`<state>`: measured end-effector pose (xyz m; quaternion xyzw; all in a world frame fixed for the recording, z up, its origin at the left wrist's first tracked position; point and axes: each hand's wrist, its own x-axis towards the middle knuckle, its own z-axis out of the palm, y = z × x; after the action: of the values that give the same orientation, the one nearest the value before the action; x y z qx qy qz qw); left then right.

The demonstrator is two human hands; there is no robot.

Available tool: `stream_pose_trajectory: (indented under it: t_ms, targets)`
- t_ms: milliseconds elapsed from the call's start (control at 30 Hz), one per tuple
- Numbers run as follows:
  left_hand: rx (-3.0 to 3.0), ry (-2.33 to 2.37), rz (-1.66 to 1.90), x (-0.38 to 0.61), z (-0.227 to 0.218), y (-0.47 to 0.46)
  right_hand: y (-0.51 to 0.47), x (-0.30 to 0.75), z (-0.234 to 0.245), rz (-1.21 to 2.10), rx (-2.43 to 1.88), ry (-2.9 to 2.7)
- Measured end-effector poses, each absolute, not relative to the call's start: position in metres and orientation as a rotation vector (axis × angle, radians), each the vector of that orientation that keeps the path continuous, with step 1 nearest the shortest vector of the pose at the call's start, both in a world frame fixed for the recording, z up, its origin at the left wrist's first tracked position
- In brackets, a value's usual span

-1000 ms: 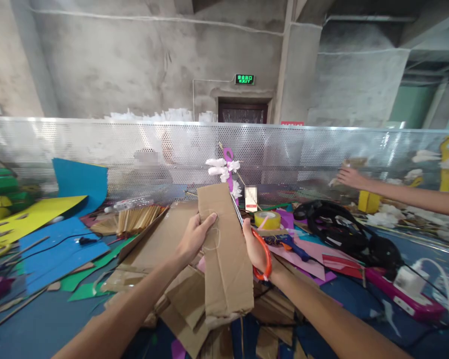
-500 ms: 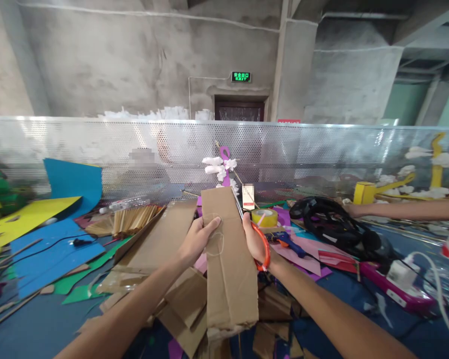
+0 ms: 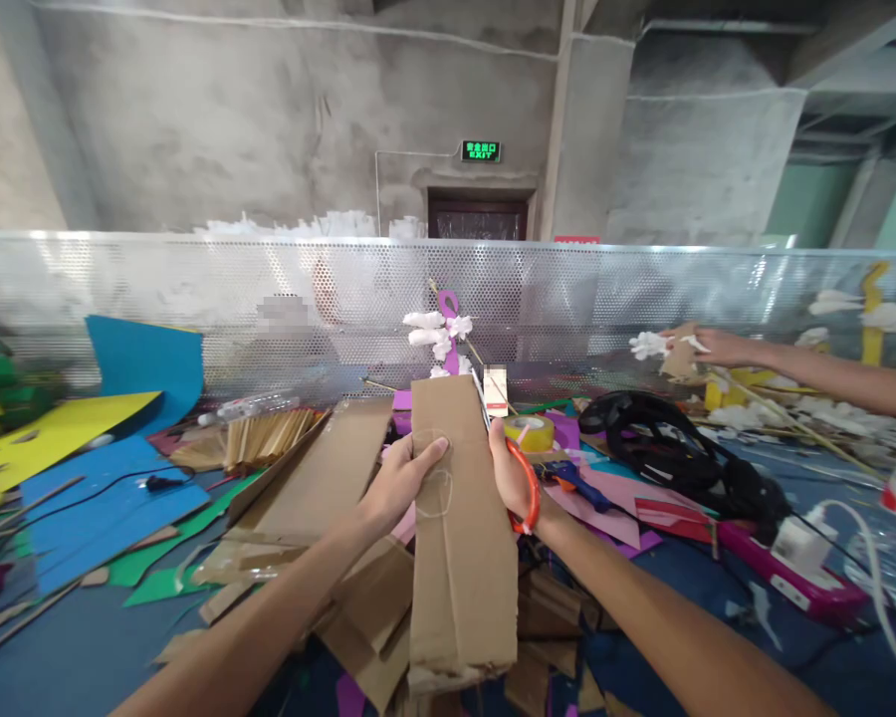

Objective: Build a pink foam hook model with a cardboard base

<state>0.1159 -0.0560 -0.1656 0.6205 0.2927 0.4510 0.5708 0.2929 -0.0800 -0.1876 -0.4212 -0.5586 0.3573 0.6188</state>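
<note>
A long brown cardboard strip (image 3: 459, 538) with a drawn circle is held up in front of me. My left hand (image 3: 399, 483) grips its left edge, thumb lying on the face near the circle. My right hand (image 3: 509, 473) is closed on orange-handled scissors (image 3: 527, 488), whose blades run up along the strip's right edge. Under the strip lie flattened cardboard pieces (image 3: 321, 488) on the blue table.
A perforated metal screen (image 3: 642, 299) crosses the table's far side. Yellow tape roll (image 3: 530, 433), black straps (image 3: 672, 453), a pink device with white plug (image 3: 798, 573), coloured foam sheets (image 3: 105, 498) and wooden sticks (image 3: 261, 438) lie around. Another person's hand (image 3: 717, 349) holds white fluff at right.
The strip and both my hands have stayed nearly still, shifting slightly right. The other person's hand at right has risen from the table and now holds white fluff.
</note>
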Motion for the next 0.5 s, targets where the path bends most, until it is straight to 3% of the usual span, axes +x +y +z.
stream_pose_trajectory:
  t_ms: [167, 500]
  targets:
    - [1.457, 0.635, 1.009, 0.120, -0.166, -0.065, -0.075, 0.296, -0.183, 0.754, -0.979, -1.197]
    - [1.309, 0.634, 1.079, 0.112, -0.158, -0.056, -0.079, 0.332, -0.171, 1.006, -1.116, -1.036]
